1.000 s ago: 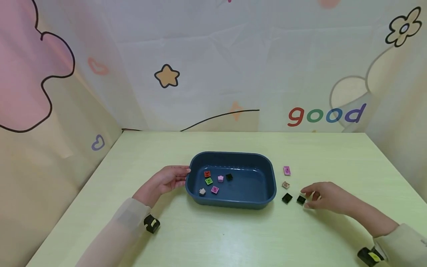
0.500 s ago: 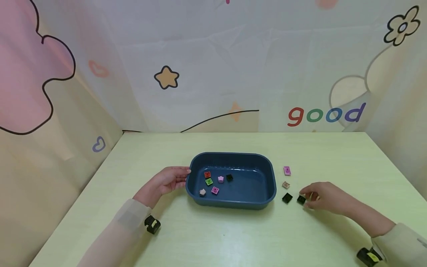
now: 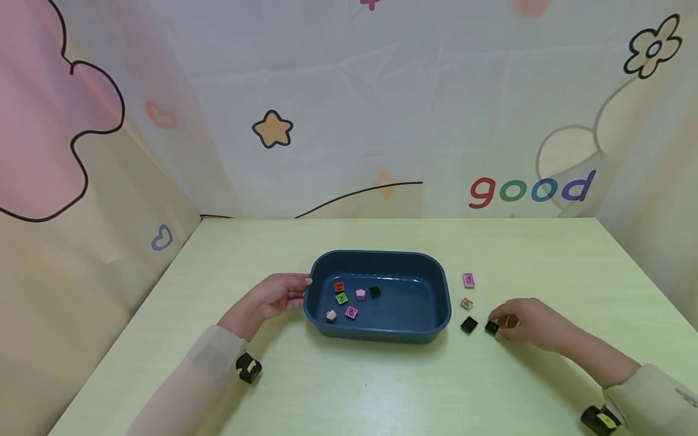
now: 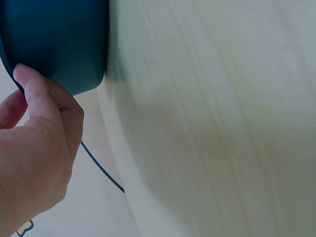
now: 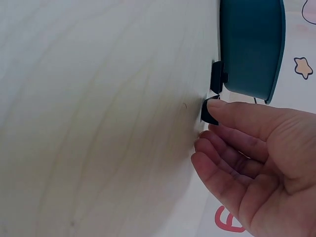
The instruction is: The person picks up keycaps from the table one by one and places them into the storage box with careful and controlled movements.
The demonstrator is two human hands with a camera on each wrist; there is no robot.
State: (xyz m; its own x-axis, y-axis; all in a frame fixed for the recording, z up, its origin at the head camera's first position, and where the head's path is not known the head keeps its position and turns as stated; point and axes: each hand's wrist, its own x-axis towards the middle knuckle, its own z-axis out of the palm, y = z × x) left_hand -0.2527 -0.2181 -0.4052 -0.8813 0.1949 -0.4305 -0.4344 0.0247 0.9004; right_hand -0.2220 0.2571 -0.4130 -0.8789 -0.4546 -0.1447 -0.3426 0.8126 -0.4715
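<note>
A dark blue plastic tub point(image 3: 376, 336) stands on the table, and my left hand point(image 3: 274, 295) grips its left end, thumb at the rim. The left wrist view shows that thumb point(image 4: 30, 81) against the tub's edge. Inside the tub lie an orange-red brick point(image 3: 339, 286), a green brick point(image 3: 342, 298), a black brick point(image 3: 374, 291) and several pink and white ones. To the tub's right, my right hand point(image 3: 537, 324) pinches a small black toy brick point(image 3: 492, 327) at table level. In the right wrist view the thumb covers part of this brick point(image 5: 209, 114).
Between the tub and my right hand lie another black brick point(image 3: 469, 325), a beige brick point(image 3: 466, 304) and a pink brick point(image 3: 468, 280). A printed cloth point(image 3: 349, 121) hangs behind the pale table point(image 3: 360, 393).
My right fingers have drawn slightly closer round the small black brick. The left hand, the tub and the other bricks stay as they were; the head view has shifted a little.
</note>
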